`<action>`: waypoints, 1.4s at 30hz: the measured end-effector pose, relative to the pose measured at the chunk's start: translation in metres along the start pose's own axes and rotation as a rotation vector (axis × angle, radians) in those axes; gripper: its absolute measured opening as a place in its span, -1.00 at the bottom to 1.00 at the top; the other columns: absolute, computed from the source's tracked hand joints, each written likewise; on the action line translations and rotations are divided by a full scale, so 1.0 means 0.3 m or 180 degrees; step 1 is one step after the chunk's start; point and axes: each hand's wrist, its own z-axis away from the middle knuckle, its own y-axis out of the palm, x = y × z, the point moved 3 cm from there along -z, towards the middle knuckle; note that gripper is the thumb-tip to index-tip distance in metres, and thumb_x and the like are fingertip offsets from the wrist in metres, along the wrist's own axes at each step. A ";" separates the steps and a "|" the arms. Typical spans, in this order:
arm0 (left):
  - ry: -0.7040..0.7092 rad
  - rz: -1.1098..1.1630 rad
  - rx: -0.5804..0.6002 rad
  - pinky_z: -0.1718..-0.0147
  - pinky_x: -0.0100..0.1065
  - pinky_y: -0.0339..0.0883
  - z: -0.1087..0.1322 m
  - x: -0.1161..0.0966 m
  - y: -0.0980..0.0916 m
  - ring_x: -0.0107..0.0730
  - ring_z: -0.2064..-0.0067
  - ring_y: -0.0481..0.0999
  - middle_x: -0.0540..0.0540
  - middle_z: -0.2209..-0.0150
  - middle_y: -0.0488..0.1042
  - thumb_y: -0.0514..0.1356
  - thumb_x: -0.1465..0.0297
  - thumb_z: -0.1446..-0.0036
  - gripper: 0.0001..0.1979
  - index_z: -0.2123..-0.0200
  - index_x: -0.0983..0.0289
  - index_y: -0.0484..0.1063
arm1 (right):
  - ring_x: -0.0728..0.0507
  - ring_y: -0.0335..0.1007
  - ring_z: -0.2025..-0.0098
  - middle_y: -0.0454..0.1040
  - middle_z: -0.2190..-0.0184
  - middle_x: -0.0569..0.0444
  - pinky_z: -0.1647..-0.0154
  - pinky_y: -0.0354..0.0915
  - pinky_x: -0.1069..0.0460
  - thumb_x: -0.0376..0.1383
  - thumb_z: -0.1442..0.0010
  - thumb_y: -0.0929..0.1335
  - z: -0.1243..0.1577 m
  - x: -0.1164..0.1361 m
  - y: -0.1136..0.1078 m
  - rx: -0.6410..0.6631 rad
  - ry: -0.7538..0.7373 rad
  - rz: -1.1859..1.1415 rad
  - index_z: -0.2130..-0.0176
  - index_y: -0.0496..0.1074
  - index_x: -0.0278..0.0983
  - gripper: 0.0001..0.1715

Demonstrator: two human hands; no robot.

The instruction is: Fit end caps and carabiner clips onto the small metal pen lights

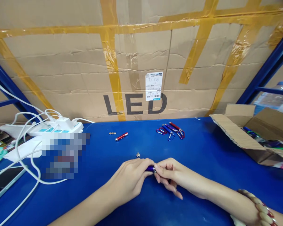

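A: so where's the purple-blue tube [150, 169] at, and how's it gonna handle?

B: It's held between both hands, over the blue table [202, 150]. Should be light and stiff, maybe a bit slick given the glossy finish. Best taken by the barrel, tbh, with the silvery end kept for a fingertip pinch.

A: and the grips?

B: Barrel's wrapped by the left grip [133, 175], back of the hand up. The silvery end is pinched between thumb and forefinger of the right grip [171, 171], with the lower fingers left loose. A small metal clip [138, 155] is seen just past the left knuckles; whether it's joined to the tube can't be told.

A: arm pose?

B: Left forearm's angled in from lower left, the right from lower right, bracelet [260, 207] worn on it.
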 end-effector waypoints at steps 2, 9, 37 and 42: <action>-0.0075 0.0049 -0.0036 0.26 -0.39 0.33 -0.001 0.000 -0.003 -0.33 0.28 0.51 0.07 0.30 0.52 -0.04 0.52 -0.24 -0.82 0.18 0.23 0.31 | 0.13 0.03 0.77 0.13 0.73 0.29 0.83 0.12 0.23 0.12 0.01 0.35 -0.001 0.000 0.000 -0.0004 -0.0019 0.0094 0.53 0.30 -0.33 -0.44; -0.0587 0.0479 -0.0158 0.28 -0.45 0.30 -0.002 0.021 0.004 -0.38 0.28 0.51 0.01 0.28 0.51 -0.02 0.47 -0.24 -0.85 0.20 0.19 0.31 | 0.06 0.24 0.60 0.33 0.57 0.16 0.62 0.24 0.17 0.02 0.01 0.41 0.026 0.070 -0.038 -0.1340 -0.1674 0.2257 0.36 0.47 -0.32 -0.55; -0.0054 0.0349 -0.0055 0.37 -0.43 0.30 0.023 -0.013 0.057 -0.38 0.37 0.47 0.04 0.39 0.44 -0.12 0.50 -0.25 -0.80 0.34 0.19 0.24 | 0.09 0.23 0.72 0.30 0.63 0.16 0.74 0.13 0.21 -0.16 -0.22 0.24 0.044 0.029 0.004 -0.0545 -0.0806 0.1704 0.59 0.29 -0.33 -0.57; -0.0237 0.0410 -0.0047 0.33 -0.41 0.32 0.012 -0.003 0.046 -0.37 0.34 0.49 0.04 0.36 0.48 -0.10 0.48 -0.26 -0.81 0.33 0.20 0.25 | 0.09 0.19 0.76 0.24 0.73 0.22 0.78 0.20 0.21 0.07 -0.09 0.30 0.027 0.030 -0.010 -0.0375 -0.0241 0.1101 0.56 0.31 -0.33 -0.47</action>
